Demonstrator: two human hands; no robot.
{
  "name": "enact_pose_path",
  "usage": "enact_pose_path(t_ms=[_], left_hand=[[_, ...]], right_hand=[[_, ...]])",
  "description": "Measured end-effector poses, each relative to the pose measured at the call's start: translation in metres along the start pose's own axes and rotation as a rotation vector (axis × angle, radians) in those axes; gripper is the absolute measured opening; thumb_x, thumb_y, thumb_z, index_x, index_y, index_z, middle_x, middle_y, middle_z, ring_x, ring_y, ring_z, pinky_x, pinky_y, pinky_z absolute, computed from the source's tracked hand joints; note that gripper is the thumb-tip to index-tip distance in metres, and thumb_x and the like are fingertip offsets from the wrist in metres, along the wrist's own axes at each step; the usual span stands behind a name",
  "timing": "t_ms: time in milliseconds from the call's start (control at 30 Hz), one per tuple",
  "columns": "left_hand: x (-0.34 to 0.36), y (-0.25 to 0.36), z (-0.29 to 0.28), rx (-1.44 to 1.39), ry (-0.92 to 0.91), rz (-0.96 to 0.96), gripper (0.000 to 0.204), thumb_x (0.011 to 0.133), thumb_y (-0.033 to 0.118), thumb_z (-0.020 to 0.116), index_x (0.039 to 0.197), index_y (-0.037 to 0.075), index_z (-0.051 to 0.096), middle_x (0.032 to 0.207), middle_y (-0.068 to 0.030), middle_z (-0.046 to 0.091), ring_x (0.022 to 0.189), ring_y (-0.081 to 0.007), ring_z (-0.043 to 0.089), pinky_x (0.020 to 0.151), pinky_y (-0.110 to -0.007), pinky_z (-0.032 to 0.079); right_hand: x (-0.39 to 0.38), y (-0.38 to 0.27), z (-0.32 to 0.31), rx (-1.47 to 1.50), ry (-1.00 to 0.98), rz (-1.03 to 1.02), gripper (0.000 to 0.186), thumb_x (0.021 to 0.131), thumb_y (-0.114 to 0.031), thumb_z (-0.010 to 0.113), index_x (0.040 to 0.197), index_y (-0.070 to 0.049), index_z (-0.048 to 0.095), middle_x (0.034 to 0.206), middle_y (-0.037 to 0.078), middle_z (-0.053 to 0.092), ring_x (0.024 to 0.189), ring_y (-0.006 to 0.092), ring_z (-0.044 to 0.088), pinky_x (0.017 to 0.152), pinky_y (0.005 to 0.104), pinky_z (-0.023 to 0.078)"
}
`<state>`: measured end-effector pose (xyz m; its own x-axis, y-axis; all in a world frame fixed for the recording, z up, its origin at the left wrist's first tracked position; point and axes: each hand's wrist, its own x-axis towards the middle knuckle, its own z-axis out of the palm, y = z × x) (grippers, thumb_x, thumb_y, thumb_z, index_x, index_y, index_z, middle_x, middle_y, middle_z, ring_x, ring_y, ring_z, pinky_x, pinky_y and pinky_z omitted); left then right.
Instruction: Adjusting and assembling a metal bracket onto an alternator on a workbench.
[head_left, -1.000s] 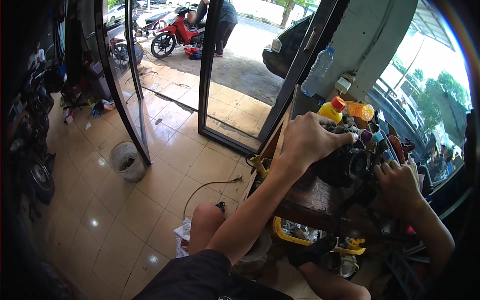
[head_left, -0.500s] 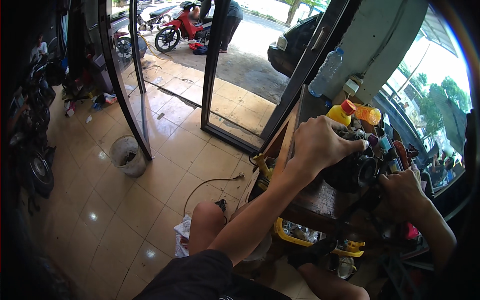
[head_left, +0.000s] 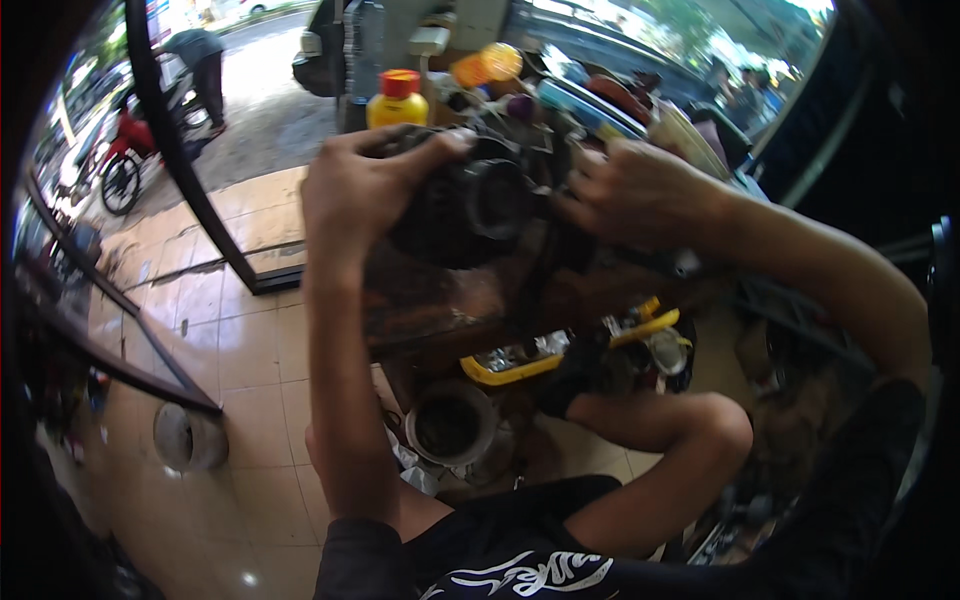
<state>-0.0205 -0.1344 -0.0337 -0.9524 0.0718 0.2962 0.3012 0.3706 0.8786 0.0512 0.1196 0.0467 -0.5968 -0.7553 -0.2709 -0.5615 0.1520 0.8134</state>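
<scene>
On the dark wooden workbench (head_left: pixel 420 305) sits a bulky black machine part (head_left: pixel 475 205) with a round, stepped face; its exact kind does not show. My left hand (head_left: pixel 350 190) grips it from the left, the thumb lying across its top and the other fingers hidden behind. At its right side my right hand (head_left: pixel 635 195) is closed, fingers curled close to the part. Motion blur and shadow hide what those fingers hold. A yellow bottle with a red cap (head_left: pixel 398 100) stands just behind my left hand.
Behind the part lie an orange bottle (head_left: pixel 487 66) and mixed clutter. Below the bench are a yellow tray (head_left: pixel 510 375) of small parts and a round container (head_left: pixel 450 425). A bucket (head_left: pixel 190 438) stands by the glass door. Outside, a person (head_left: pixel 200 70) bends near a red motorbike (head_left: pixel 130 140).
The view has swung right, so bench and hands now sit nearer the middle. My left hand stays on the black part; my right hand has come up beside it.
</scene>
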Motion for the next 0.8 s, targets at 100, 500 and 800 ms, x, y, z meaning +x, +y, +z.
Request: enact_pose_path(t_ms=[100, 500, 800], left_hand=[[0.006, 0.004, 0.005, 0.006, 0.012, 0.062, 0.077, 0.066, 0.071, 0.079, 0.111, 0.009, 0.079, 0.087, -0.0065, 0.078, 0.079, -0.0173, 0.074, 0.077, -0.030, 0.056], [0.001, 0.017, 0.017, -0.021, -0.094, 0.075, 0.065, 0.075, 0.052, 0.083, 0.114, 0.001, 0.077, 0.098, -0.0100, 0.077, 0.089, -0.0143, 0.072, 0.087, -0.025, 0.052], [0.002, 0.012, 0.014, -0.066, -0.082, 0.124, 0.065, 0.079, 0.047, 0.082, 0.119, -0.002, 0.073, 0.103, -0.0129, 0.076, 0.091, -0.0160, 0.071, 0.090, -0.026, 0.052]], right_hand=[[-0.001, 0.001, 0.006, 0.318, -0.122, 0.169, 0.016, 0.094, -0.015, 0.058, 0.087, -0.005, 0.069, 0.068, 0.012, 0.068, 0.070, 0.0249, 0.073, 0.060, 0.0373, 0.056], [-0.018, -0.025, 0.012, 0.389, 0.015, 0.252, 0.016, 0.092, -0.016, 0.061, 0.082, -0.004, 0.065, 0.067, 0.012, 0.067, 0.071, 0.0288, 0.073, 0.062, 0.0407, 0.058], [-0.014, -0.034, 0.022, 0.529, -0.030, 0.340, 0.024, 0.095, -0.019, 0.058, 0.081, -0.002, 0.067, 0.070, 0.015, 0.069, 0.070, 0.0311, 0.073, 0.062, 0.0415, 0.057]])
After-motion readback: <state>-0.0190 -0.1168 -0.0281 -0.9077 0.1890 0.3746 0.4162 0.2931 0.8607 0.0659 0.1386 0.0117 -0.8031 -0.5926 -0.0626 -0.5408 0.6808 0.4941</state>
